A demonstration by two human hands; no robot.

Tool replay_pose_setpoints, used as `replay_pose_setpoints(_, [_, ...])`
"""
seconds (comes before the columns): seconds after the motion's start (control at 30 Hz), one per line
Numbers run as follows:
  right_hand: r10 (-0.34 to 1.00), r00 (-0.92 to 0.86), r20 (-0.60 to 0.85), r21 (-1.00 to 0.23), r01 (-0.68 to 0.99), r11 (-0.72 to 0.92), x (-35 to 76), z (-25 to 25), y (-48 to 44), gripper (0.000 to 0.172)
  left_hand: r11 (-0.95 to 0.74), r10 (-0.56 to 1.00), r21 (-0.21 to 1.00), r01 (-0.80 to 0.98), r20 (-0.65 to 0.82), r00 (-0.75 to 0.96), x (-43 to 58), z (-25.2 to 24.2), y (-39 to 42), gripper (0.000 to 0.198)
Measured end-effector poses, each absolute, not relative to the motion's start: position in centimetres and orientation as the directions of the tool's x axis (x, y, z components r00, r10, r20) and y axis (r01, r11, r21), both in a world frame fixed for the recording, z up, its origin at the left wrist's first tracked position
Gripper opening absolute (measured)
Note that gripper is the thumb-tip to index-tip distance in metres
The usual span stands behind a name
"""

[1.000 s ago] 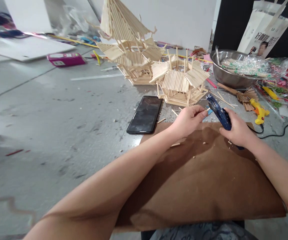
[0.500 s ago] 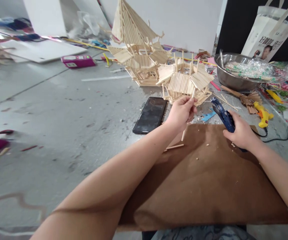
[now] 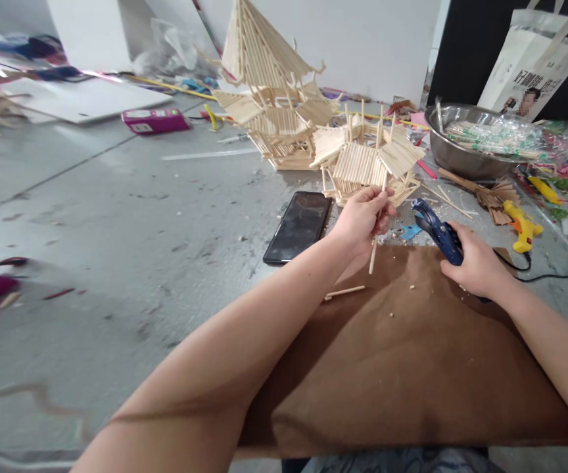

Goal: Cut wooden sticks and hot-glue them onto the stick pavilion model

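My left hand (image 3: 365, 217) pinches a thin wooden stick (image 3: 373, 257), which points down below the fingers and up past them. Just behind that hand stands a small stick-built pavilion model (image 3: 360, 164) with upright posts. In my right hand (image 3: 476, 259) is a dark blue hand cutter (image 3: 436, 231), its head angled up and left, apart from the stick. Beneath both hands lies a brown board (image 3: 426, 368). Cut stick pieces (image 3: 346, 292) and tiny offcuts (image 3: 412, 286) are scattered on it.
A taller stick-built tower (image 3: 269, 98) stands behind. A black phone (image 3: 298, 228) lies left of the board. At the right are a yellow glue gun (image 3: 522, 226) with its cord and a metal bowl (image 3: 454, 157) holding wrapped sticks. A purple box (image 3: 156, 121) sits far left.
My left hand has shifted slightly right, and the stick's lower end has swung right. The cutter has moved a little left, nearer the left hand.
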State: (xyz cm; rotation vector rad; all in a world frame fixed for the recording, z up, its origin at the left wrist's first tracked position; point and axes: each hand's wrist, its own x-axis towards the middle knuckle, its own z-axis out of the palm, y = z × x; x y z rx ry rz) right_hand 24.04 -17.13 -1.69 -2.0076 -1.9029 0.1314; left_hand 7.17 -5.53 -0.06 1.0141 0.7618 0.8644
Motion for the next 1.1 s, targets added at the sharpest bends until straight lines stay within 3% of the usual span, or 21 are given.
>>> replay_pose_setpoints(0.7, [0.982,0.078,0.174,-0.332,0.943,-0.016,23.9,-1.5,-17.3,0.059,0.289,0.87,0.922,-0.259,-0.14,0.473,7.1,-0.5,-5.4,0.012])
replay_pose_setpoints(1.1, [0.98,0.106,0.167,-0.397,0.917,-0.032,24.6,-1.2,-17.0,0.06,-0.125,0.834,0.992,-0.004,0.107,0.542,7.5,-1.2,-7.7,0.016])
